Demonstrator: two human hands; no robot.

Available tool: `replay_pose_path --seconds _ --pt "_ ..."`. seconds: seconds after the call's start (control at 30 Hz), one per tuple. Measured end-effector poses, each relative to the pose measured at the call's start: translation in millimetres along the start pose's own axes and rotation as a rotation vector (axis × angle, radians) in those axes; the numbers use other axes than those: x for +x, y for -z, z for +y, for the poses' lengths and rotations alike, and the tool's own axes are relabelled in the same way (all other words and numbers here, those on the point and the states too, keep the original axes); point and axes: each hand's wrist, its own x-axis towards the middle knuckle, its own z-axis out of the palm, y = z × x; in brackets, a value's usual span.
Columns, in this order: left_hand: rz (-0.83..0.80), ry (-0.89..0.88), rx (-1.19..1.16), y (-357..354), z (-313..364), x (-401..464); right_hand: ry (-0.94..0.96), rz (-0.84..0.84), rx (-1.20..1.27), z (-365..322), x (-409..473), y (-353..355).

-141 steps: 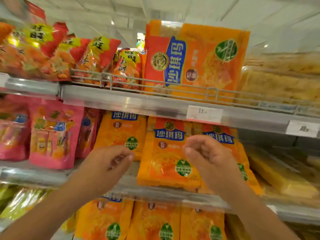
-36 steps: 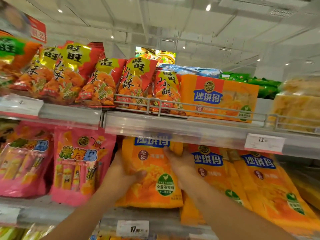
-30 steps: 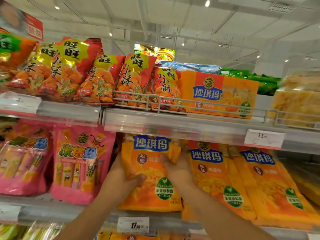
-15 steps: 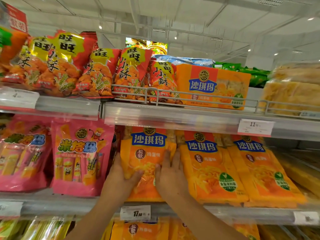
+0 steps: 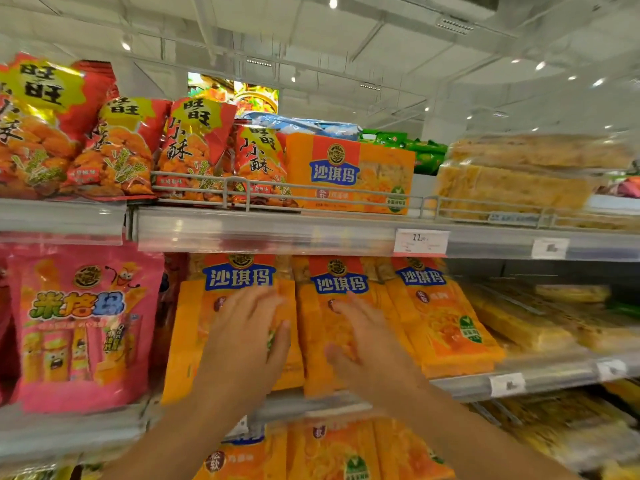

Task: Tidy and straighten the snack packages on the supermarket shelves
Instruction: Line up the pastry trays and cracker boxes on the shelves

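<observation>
Sachima packs, middle shelf: leftmost pack (image 5: 194, 327) under my left hand (image 5: 242, 344), neighbour pack (image 5: 325, 344) under right hand (image 5: 367, 348), fingers spread flat; third pack (image 5: 446, 323) leaning, unstraightened.

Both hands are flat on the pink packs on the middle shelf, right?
Not quite: the head view shows the left hand and right hand flat on the orange packs, on the middle shelf. The pink pack sits untouched beside them.

Three snack packs (image 5: 341, 320) are standing side by side on the middle shelf (image 5: 540, 377), the left hand (image 5: 242, 344) lying on the leftmost, the right hand (image 5: 367, 348) on the middle one.
</observation>
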Motion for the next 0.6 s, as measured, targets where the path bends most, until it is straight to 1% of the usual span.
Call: replay_pose_path --seconds 0.07,0.13,0.23,0.33,0.37,0.47,0.53,0.6 --pt "0.028 -0.156 0.000 2.8 26.4 20.0 0.017 0.099 -0.061 13.7 0.8 43.7" --pt "0.078 -0.285 0.013 5.1 50.3 45.6 0.083 0.229 -0.089 24.2 8.7 84.2" --pt "0.140 -0.374 0.146 4.7 72.5 92.4 0.175 0.360 -0.158 40.5 28.7 129.8" --pt "0.139 -0.335 0.325 1.9 76.1 137.5 0.271 0.419 -0.303 61.8 57.6 155.2" --pt "0.122 -0.295 0.377 0.6 74.6 148.3 0.288 0.407 -0.354 68.9 67.2 159.2" --pt "0.062 -0.182 0.507 -6.4 68.1 163.1 0.276 0.300 -0.474 90.7 91.0 162.4" --pt "0.091 -0.168 0.562 -13.0 65.1 163.5 0.312 0.309 -0.482 102.5 98.4 158.9" --pt "0.162 -0.169 0.593 -18.5 63.1 162.3 0.351 0.358 -0.458 107.7 99.4 153.5"
